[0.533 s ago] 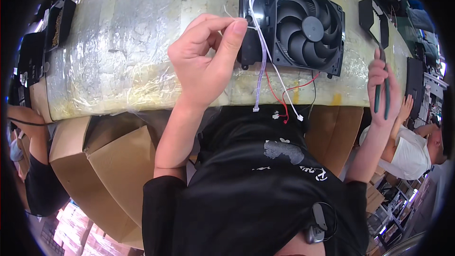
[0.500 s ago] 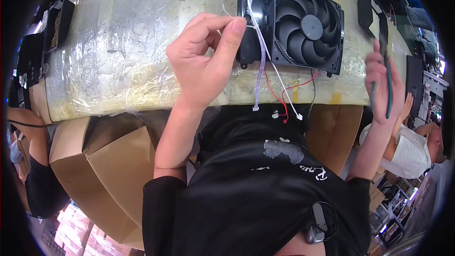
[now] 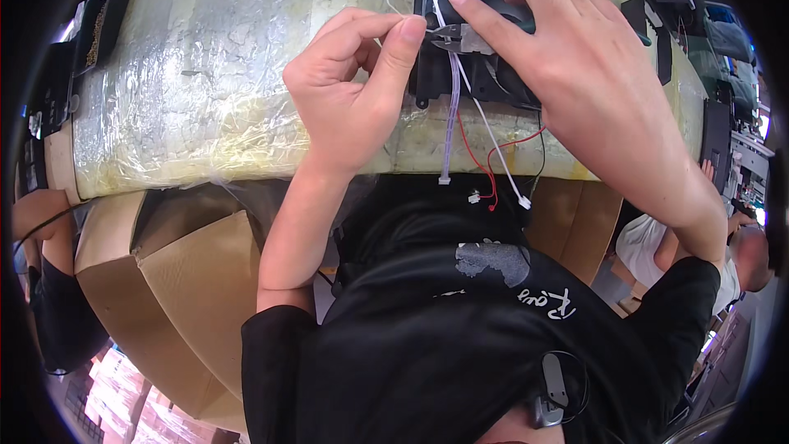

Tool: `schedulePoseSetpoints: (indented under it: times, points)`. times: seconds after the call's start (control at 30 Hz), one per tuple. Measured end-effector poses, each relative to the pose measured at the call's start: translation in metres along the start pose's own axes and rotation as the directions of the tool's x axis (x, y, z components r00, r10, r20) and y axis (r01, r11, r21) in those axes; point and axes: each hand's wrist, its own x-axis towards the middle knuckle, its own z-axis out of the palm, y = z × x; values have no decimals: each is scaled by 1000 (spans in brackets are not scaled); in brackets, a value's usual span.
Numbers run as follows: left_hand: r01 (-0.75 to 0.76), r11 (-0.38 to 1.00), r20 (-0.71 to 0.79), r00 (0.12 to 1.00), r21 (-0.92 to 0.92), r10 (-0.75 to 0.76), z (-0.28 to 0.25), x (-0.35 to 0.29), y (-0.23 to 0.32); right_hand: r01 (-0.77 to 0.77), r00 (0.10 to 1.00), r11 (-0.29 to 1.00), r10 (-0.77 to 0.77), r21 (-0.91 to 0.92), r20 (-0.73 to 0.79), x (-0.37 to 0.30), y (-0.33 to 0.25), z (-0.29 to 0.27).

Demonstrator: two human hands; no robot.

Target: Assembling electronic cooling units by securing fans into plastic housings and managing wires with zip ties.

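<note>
I see the workbench (image 3: 205, 99) first, filling the upper half of the frame, its pale top wrapped in wrinkled clear film, probably to guard the surface. Below its edge, at lower left, open cardboard boxes (image 3: 164, 296) stand within reach of the bench.

At upper centre sits the black cooling fan (image 3: 460, 74), resting on the bench near its front edge, mostly hidden under my right hand (image 3: 583, 74). That hand lies spread over the fan body, index finger stretched toward the wire bundle, seemingly pressing the fan down so it stays put; a small metal tool tip shows under it, but I cannot tell just how the fingers hold it.

My left hand (image 3: 349, 90), just left of the fan, has thumb and forefinger pinched together on a thin pale strand, likely the tail of a tie, at the point where the wires leave the frame, with the other fingers curled in.

The fan's wires (image 3: 481, 144), white, red and black, hang over the bench edge, ending in small white connectors (image 3: 474, 196) that dangle free in front of my black shirt.
</note>
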Motion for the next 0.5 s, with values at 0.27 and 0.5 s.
schedulePoseSetpoints:
  times: [0.27,0.5]
  points:
    - [10,1000,-17,1000,23,-10,-1,0,-2,-54,997,998,55,-28,57,-1,-5,-1]
    - [-101,994,28,995,36,100,-2,1,-4,1,992,999,4,-44,126,6,-8,-9]
